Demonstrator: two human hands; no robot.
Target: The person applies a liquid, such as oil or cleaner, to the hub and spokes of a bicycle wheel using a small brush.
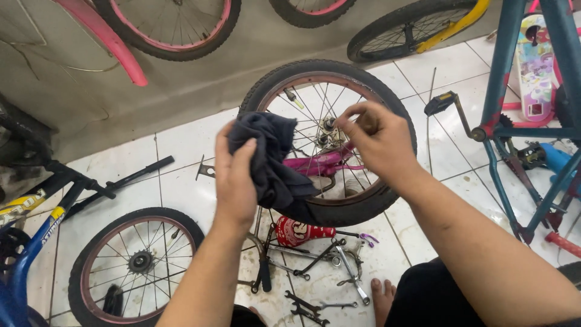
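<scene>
A small bicycle wheel (369, 200) with a black tyre and a reddish rim stands upright in front of me. My left hand (235, 175) grips a dark crumpled cloth (271, 158) held against the wheel's left side. My right hand (378, 138) has its fingertips pinched at the axle of the hub (327, 128), on a small part I cannot make out. A pink frame piece (321, 163) shows through the spokes.
A second wheel (134, 261) lies flat on the white tiles at lower left. Wrenches (311, 303), brake parts (342, 260) and a red can (299, 232) lie by my bare foot (382, 298). A teal bike frame (514, 121) stands at right, with more wheels along the wall.
</scene>
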